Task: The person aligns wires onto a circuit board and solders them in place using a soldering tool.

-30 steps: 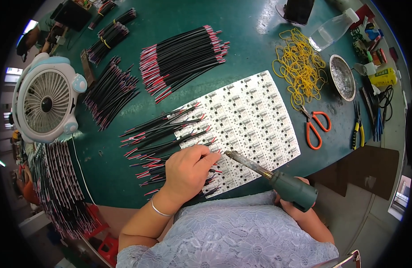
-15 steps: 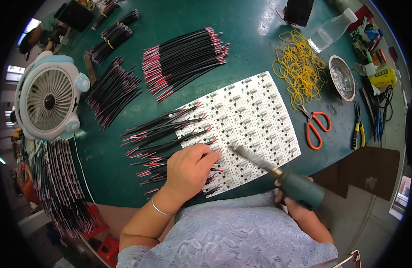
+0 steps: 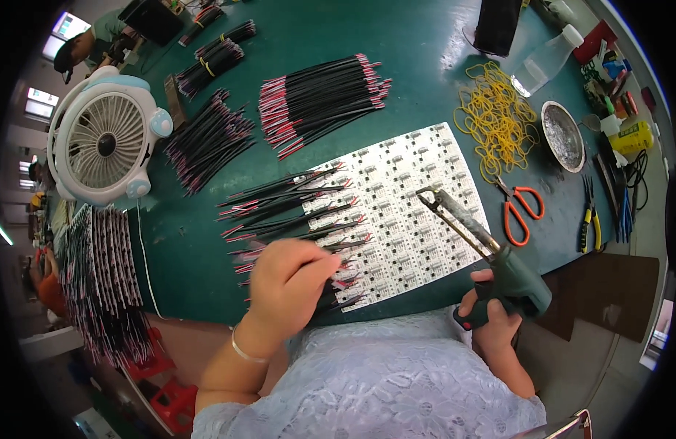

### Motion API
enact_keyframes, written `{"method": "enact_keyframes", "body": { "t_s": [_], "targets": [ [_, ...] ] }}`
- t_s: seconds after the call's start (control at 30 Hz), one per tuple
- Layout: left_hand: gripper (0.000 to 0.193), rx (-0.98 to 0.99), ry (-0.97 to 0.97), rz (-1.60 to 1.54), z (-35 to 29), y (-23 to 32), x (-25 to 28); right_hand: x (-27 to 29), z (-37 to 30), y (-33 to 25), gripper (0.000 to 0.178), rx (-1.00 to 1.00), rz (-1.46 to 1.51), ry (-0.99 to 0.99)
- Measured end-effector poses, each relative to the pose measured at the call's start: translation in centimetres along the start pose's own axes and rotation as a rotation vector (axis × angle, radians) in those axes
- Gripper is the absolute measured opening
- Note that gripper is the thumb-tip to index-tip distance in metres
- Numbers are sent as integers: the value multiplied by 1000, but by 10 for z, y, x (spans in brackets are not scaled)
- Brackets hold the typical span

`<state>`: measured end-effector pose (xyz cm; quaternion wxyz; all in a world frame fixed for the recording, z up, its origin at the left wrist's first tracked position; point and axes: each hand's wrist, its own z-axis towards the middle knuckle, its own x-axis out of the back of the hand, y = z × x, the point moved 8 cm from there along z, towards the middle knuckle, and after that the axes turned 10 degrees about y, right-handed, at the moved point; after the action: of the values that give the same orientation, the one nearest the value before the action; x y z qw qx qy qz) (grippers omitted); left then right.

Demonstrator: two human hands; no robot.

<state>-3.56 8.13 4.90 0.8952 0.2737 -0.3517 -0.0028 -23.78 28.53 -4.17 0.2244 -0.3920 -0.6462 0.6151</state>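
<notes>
A white panel of small circuit boards (image 3: 404,205) lies on the green table. Black-sleeved wires (image 3: 279,192) with red and white ends stick out to the left along its left edge. My left hand (image 3: 288,282) is over the lower wires, thumb and fingers pinched together; whatever is between them is hidden by the hand and some blur. My right hand (image 3: 491,322) grips the handle of a dark green soldering gun (image 3: 524,282). Its long metal tip and thin feed tube slant up and left above the panel's right part, apart from the wire joints.
Wire bundles (image 3: 319,95) lie behind the panel. To its right are yellow rubber bands (image 3: 495,117), orange-handled scissors (image 3: 524,212), a metal bowl (image 3: 562,137), yellow pliers (image 3: 589,219) and a clear bottle (image 3: 546,62). A white fan (image 3: 103,143) stands left; another person (image 3: 100,44) sits beyond.
My left hand has drawn left, away from the wire ends on the panel. The soldering gun has shifted right, its tip farther from the wires. The whole view has also shifted slightly.
</notes>
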Motion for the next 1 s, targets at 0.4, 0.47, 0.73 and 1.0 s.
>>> {"method": "enact_keyframes", "body": {
  "t_s": [0.4, 0.47, 0.73, 1.0],
  "targets": [
    [26, 106, -144, 106, -24, 7, -55, -17, -5, 4, 38, -11, -98, -294],
    [29, 128, -140, 91, -28, 3, -59, -11, -8, 2, 28, 35, -432, -400],
    [37, 95, -170, 61, -26, 3, -63, -8, -19, 2, 31, 175, -564, -426],
    [38, 119, -205, 42, -29, 0, -65, -18, -21, -5, 21, 341, -649, -406]
  ]
}}
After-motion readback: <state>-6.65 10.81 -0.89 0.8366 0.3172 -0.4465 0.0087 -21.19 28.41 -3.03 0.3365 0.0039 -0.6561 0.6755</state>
